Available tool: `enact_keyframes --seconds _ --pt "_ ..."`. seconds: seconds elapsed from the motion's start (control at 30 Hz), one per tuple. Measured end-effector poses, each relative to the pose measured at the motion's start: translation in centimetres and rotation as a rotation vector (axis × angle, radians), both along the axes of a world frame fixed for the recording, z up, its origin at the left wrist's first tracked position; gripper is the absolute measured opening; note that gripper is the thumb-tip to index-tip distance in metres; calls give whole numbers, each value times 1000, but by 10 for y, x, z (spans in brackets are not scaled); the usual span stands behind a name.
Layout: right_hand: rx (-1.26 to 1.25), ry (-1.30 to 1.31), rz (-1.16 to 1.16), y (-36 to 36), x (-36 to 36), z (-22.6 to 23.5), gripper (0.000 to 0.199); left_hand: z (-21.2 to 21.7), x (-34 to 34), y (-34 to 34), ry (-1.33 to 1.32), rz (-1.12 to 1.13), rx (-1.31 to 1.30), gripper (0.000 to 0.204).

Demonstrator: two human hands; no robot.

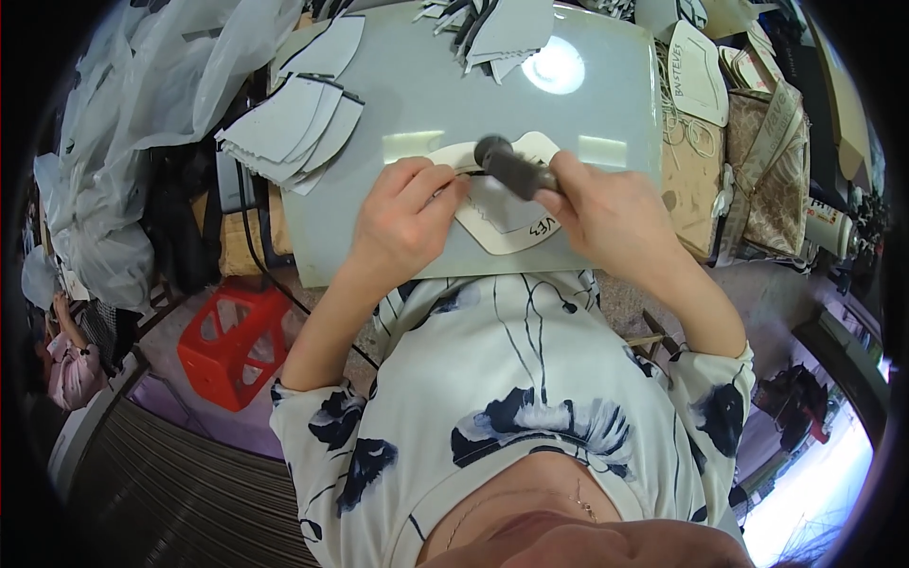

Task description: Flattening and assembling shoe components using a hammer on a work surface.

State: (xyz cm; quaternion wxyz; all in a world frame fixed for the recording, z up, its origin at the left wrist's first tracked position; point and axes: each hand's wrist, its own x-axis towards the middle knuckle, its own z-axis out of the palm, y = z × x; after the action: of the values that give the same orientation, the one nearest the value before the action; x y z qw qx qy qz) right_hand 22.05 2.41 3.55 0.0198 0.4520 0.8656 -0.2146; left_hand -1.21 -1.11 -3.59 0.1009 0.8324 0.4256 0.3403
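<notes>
My right hand [611, 213] is closed round a short dark hammer [521, 175]. Motion blurs its head, which is over a white curved template [497, 237] with black handwriting on it. The template lies flat near the table's front edge. On top of it rests a pale cut piece [488, 204], partly covered by the hammer. My left hand [407, 213] has its fingers pinched together at the left edge of this piece, where a dark strip shows; the fingertips are partly hidden.
The glossy pale table [379, 104] bears white cut pieces with dark edges [294, 123] at the left and another pile [502, 33] at the back. Plastic bags [189, 76] hang left. A red stool [237, 346] stands lower left. A patterned bag [772, 180] sits right.
</notes>
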Motion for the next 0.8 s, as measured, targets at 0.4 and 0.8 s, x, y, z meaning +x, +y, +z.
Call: enact_keyframes --seconds 0.4,0.8 --pt "41 0 25 0 1 -11 34 -5 -3 -1 -65 17 -33 27" --pt "14 -2 69 4 -8 -8 31 -2 -4 0 5 -5 29 20"
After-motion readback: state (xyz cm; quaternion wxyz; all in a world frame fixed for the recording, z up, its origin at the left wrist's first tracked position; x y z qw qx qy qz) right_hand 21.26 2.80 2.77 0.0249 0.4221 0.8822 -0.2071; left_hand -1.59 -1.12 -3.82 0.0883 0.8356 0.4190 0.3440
